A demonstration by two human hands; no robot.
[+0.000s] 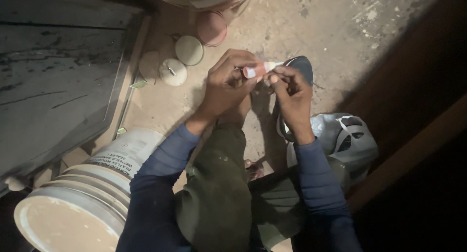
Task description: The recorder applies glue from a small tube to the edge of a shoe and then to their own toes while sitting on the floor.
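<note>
Both hands raised: left hand [226, 84] grips small tube [258, 69], right hand [291, 94] pinches tip.

Small tube [258, 69], red-orange body with a white nozzle end. It lies roughly level, nozzle pointing right and tilted slightly up. The left hand [226, 84] wraps the body; the right hand's [291, 94] fingertips [275, 78] pinch at the nozzle tip. It is held above the dusty floor, over the bent knee.
</note>
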